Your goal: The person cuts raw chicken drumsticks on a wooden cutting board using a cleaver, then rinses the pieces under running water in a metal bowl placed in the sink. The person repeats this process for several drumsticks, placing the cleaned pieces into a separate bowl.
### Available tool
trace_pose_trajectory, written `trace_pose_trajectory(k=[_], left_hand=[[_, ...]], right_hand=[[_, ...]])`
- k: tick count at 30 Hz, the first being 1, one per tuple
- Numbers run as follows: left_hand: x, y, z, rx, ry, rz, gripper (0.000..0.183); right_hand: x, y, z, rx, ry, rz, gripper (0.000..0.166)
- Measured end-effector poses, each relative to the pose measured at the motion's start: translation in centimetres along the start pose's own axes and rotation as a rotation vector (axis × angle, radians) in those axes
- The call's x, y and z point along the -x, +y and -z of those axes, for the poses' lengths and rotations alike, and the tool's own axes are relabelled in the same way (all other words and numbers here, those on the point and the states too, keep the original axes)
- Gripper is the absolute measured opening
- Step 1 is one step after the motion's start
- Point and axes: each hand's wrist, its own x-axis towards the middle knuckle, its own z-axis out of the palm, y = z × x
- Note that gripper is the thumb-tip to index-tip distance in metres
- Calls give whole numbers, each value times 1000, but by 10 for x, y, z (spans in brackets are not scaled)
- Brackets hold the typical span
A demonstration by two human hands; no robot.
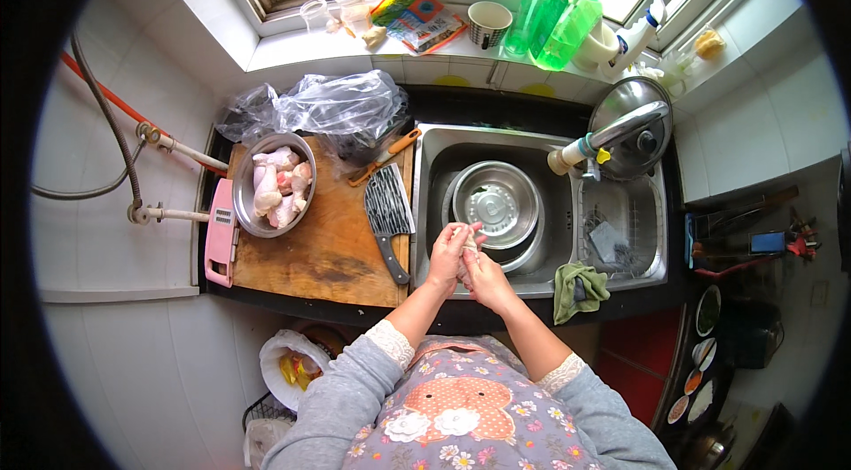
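Note:
Both of my hands are together over the front edge of the steel sink point(425, 204). My left hand point(449, 256) and my right hand point(488, 277) grip one pale piece of raw chicken point(468, 256), mostly hidden by the fingers. Just beyond them, inside the left basin, a round metal bowl point(495, 204) rests in a larger one. To the left, a metal bowl of raw chicken drumsticks point(282, 187) sits on the wooden cutting board point(319, 270). A cleaver point(391, 217) with a patterned blade and an orange-handled peeler point(385, 156) lie along the board's right side.
The faucet point(611, 134) reaches over the sink's divider, with a pot lid point(631, 127) behind it. A green cloth point(580, 290) drapes the front rim. Clear plastic bags point(339, 104) lie behind the board; a pink knife holder point(221, 230) stands left. Pump bottles point(568, 24) line the windowsill.

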Motion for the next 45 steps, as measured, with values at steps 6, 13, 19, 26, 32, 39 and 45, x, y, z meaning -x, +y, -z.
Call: trace_pose_trajectory(k=[6,13,19,26,32,39,45], left_hand=[[-9,-24,30,-125,128,4,33],[-10,-26,55,73,321,246,26],[-4,-29,62,97,311,327,18],[-8,-34,64,163,328,375,16],[-17,-30,61,144,296,376,14],[-18,-10,53,157,306,335,15],[-19,-14,53,161,316,349,14]], right_hand=[[-21,24,11,-372,-388,-318,61],[-90,132,50,-400,554,-471,48],[-93,121,73,-477,799,-288,11],[-56,86,79,443,989,241,15],[-69,130,77,-394,817,-175,15],[-35,133,69,-738,541,-288,6],[-44,84,66,-495,748,-69,4]])
